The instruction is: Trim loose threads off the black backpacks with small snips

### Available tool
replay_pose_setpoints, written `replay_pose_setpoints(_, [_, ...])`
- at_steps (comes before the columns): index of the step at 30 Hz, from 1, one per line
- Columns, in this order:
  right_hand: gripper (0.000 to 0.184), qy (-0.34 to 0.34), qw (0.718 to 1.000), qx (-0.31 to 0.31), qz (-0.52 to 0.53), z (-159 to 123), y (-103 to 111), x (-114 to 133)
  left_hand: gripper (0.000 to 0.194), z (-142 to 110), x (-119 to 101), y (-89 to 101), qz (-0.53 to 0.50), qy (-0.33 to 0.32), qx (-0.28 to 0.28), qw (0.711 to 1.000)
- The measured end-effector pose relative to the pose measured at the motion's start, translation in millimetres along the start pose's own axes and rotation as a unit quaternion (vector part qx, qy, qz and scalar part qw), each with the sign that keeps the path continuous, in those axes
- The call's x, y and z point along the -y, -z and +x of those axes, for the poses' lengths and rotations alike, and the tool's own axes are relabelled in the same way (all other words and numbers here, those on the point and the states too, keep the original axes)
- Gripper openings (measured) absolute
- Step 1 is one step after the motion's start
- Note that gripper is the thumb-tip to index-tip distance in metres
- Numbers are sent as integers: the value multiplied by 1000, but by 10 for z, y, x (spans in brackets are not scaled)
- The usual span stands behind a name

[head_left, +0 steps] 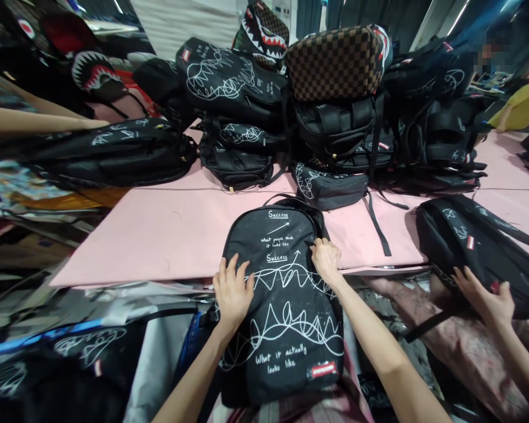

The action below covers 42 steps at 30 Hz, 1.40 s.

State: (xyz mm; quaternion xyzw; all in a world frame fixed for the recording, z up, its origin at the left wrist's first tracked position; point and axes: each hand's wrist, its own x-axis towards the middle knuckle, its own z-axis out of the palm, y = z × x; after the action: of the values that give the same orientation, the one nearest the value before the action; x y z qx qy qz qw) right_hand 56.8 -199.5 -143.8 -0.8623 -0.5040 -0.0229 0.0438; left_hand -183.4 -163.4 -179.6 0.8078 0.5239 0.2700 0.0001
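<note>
A black backpack (pixel 286 305) with white scribbles and the word "Success" lies flat over the near edge of a pink table (pixel 167 235). My left hand (pixel 233 291) rests flat on its left side with the fingers spread. My right hand (pixel 325 260) is at the backpack's right edge with its fingers curled in a pinch on the side seam or zipper; what it grips is too small to name.
Several black backpacks (pixel 242 94) are piled at the back of the table, with a brown checkered one (pixel 335 61) on top. Another person's hand (pixel 482 296) touches a black backpack (pixel 480 252) at the right. Another person's forearm (pixel 35 120) reaches in at the far left.
</note>
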Motion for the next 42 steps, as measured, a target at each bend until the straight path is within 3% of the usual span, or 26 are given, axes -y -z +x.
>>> replay_pose_setpoints(7, [12,12,1000,-5,9,27,-97,-4,32,4,-1,-15,8,-5,-5,1000])
replay_pose_setpoints(42, [19,-18,999,43,20,38,39,4,33,-12,-11,10,-19,9,6,1000])
